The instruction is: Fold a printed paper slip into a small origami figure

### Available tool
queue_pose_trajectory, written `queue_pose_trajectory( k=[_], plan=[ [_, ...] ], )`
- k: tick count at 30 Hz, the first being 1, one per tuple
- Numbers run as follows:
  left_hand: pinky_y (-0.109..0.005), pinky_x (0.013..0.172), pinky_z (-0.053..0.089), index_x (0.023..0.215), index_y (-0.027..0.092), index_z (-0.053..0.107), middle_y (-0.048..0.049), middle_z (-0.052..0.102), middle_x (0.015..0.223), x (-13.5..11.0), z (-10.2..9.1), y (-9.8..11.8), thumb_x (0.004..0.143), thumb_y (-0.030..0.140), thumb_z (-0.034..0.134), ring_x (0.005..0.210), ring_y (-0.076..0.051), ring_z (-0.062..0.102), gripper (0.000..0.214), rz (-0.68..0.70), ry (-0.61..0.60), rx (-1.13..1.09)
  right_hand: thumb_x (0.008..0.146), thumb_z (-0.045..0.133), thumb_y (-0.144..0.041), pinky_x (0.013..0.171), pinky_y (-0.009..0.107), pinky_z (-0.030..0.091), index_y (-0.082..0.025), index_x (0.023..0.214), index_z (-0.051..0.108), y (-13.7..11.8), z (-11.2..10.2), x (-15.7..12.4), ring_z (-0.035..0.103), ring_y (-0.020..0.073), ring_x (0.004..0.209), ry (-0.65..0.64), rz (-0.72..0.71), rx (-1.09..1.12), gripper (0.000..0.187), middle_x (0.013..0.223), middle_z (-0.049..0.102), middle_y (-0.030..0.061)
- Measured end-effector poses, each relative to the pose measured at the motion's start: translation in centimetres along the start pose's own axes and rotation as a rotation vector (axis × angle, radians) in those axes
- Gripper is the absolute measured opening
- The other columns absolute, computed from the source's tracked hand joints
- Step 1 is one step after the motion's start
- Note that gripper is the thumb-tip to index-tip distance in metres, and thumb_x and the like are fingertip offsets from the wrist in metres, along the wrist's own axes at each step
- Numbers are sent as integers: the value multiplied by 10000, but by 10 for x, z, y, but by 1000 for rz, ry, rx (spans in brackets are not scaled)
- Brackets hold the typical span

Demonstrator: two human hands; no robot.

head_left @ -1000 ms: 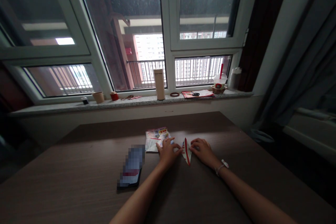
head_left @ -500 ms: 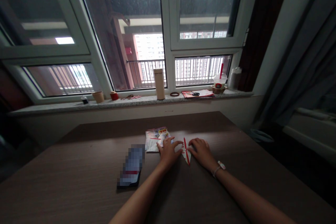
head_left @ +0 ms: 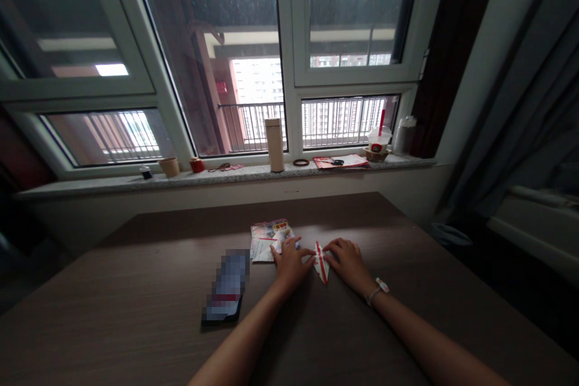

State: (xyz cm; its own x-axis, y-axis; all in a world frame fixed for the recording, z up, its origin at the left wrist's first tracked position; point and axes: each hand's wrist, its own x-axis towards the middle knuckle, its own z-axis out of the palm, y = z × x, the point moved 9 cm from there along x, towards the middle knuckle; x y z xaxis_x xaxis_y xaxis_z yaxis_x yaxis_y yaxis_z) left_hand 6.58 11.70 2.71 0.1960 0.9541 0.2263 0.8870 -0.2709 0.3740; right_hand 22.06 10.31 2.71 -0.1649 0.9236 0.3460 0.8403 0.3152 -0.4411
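Note:
A small folded paper [head_left: 321,265], white with red stripes, stands between my hands on the brown table [head_left: 158,289]. It is a narrow diamond shape with one point towards me. My left hand [head_left: 292,262] grips its left edge with thumb and index finger, the other fingers reaching over a printed flyer [head_left: 262,247]. On the right edge, my right hand [head_left: 348,259] pinches the paper, its other fingers curled on the tabletop. A bracelet [head_left: 375,292] circles my right wrist. Parts of the paper's side edges are hidden by my fingertips.
A blurred-out phone [head_left: 226,286] lies left of my left forearm. Along the windowsill [head_left: 244,175] stand a beige flask [head_left: 274,145], a paper cup [head_left: 169,167], a drink cup with a red straw [head_left: 379,139] and a grey bottle [head_left: 404,136]. Scissors [head_left: 337,162] lie on red-and-white paper there.
The folded paper's far tip has come slightly nearer to me, and its middle has changed shape between my fingers. My hands have hardly moved.

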Motion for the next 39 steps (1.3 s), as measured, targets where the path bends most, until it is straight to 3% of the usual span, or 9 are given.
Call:
queue_pose_trajectory(
  k=[24, 39],
  plan=[
    [-742, 1038, 58, 985, 424, 715, -13, 482, 1392, -1, -3, 0, 828, 440, 618, 1330, -316, 339, 185, -32, -7, -13, 898, 500, -400, 1051, 444, 232, -343, 1078, 680, 1, 3, 0, 489, 229, 1116, -20, 22, -29, 261, 1135, 592, 40],
    [-757, 1016, 93, 893, 331, 712, -32, 541, 1322, 6, 1, 8, 818, 461, 622, 1297, -314, 360, 174, -35, 45, 46, 859, 547, -424, 1055, 438, 210, -311, 936, 700, 5, 1, 2, 493, 217, 1102, -21, 126, 54, 205, 1088, 591, 24]
  ],
)
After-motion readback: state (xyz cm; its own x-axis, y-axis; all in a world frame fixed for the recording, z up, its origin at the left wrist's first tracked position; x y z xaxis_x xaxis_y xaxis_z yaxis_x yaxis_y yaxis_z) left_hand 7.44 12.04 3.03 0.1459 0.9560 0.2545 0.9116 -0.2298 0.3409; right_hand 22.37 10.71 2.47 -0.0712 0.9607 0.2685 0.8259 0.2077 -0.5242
